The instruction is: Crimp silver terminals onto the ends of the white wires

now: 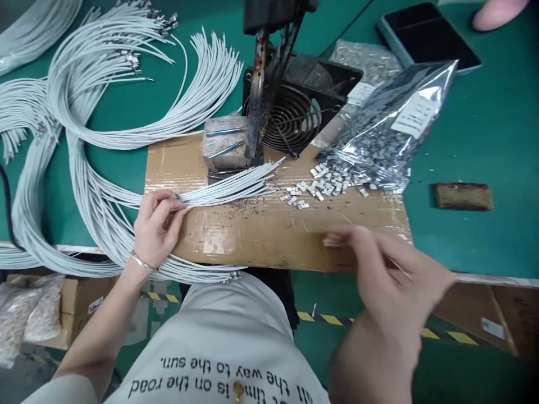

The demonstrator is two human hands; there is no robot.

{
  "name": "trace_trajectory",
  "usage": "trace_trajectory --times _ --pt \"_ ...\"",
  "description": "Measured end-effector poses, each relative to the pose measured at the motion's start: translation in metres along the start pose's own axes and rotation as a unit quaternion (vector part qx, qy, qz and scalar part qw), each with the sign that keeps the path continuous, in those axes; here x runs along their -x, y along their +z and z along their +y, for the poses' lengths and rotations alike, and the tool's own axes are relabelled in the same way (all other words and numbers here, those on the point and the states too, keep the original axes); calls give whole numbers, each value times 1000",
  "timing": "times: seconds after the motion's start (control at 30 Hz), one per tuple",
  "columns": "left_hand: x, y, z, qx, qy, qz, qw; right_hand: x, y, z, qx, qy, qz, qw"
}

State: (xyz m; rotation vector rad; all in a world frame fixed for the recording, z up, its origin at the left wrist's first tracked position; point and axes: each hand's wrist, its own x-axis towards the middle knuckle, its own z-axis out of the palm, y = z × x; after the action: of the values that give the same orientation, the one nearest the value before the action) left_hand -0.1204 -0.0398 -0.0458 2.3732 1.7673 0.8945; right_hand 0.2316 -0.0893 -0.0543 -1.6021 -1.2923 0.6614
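My left hand point(158, 227) is closed around a bundle of white wires point(227, 191) over the cardboard. Their loose ends fan out to the right, close to the small metal terminals. My right hand point(387, 264) hovers over the cardboard's front right edge, smeared by motion. Its fingers reach leftward, and I cannot make out whether anything is between them. Small metal terminals point(324, 179) lie loose in a pile, spilling from the mouth of a silvery plastic bag point(387, 134).
Behind the wires stand a soldering stand point(256, 95), a grey block point(225, 143) with metal rods and a black fan point(290, 118). More wire bundles point(96, 78) lie at the left. A phone point(429, 36), a brown block point(463, 196) and a fingertip of another hand point(497, 14) are at the right.
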Motion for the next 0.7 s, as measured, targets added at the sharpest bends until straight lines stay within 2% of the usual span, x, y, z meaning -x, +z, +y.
trace_trajectory --times 0.1,0.2,0.27,0.33,0.4,0.47,0.57,0.63,0.7 --pt "-1 -15 6 71 -7 -46 996 -20 19 -2 47 -5 2 999" --pt "-4 -25 25 169 -11 -161 972 -35 36 1 88 -1 -5 996" --pt "-7 -23 45 244 13 -239 940 -38 40 1 106 -2 -11 994" --pt "-11 -14 66 293 12 -291 911 -37 41 1 116 -1 -15 993" --pt "-15 -2 84 335 -23 -339 879 -33 41 1 118 6 -14 993" --pt "-19 10 94 362 -106 -333 864 -27 42 0 119 18 -6 993" --pt "-22 22 97 431 -226 -292 823 -18 46 -4 75 53 23 996" --pt "-25 23 93 472 -276 -263 795 -12 50 -12 5 85 45 995" --pt "-27 22 91 497 -302 -244 776 -7 54 -24 -55 103 39 992"
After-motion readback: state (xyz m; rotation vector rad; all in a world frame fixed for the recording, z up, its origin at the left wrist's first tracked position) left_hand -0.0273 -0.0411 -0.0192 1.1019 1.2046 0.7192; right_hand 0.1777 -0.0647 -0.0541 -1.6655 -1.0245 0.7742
